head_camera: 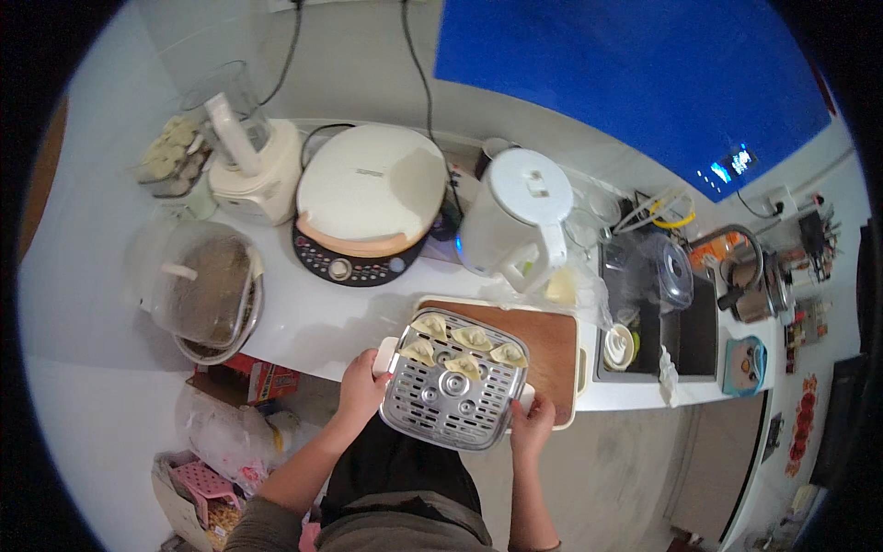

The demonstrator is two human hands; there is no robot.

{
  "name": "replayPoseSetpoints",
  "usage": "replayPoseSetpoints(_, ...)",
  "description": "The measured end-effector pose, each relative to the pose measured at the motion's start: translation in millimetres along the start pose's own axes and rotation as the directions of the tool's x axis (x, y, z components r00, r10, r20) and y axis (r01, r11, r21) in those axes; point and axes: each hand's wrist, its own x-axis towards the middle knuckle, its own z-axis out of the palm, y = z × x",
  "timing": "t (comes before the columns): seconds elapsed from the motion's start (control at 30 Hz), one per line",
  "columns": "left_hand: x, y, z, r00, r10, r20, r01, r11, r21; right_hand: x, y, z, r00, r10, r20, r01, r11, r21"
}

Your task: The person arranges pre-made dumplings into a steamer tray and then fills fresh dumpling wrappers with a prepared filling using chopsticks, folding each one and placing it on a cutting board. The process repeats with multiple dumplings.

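Observation:
My left hand (364, 386) and my right hand (532, 422) grip the cream handles at opposite sides of a square metal steamer tray (441, 407). The tray is slotted and hangs over the counter's front edge, partly above a cutting board (552, 359) with a brown face and cream rim. Several folded dumplings (472, 338) sit along the tray's far half, while its near half shows bare metal slots. Part of the board is hidden under the tray.
A round electric griddle (372, 186), a food processor (259, 179) and a white electric kettle (517, 214) stand along the wall. At the left is a clear-lidded pot (207, 290). The dark sink (697, 331) lies to the right, a plastic bag (593, 293) beside it.

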Motion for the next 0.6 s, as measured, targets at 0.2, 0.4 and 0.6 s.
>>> replayPoseSetpoints(0.2, -20, 34, -121, 0.997, -0.040, -0.062, 0.026, 0.977, -0.212, -17, -121, -32, 0.983, -0.107, 0.152, 0.062, 0.959, 0.276)
replayPoseSetpoints(0.4, -11, 25, -268, 0.994, -0.010, -0.110, -0.009, 0.985, -0.171, -39, -259, 11, 0.934, -0.282, 0.217, 0.193, 0.913, 0.359)
replayPoseSetpoints(0.6, 42, -37, -426, 0.983, -0.075, -0.170, 0.037, 0.976, -0.216, -72, -393, 135, 0.864, -0.271, 0.425, -0.008, 0.835, 0.550)
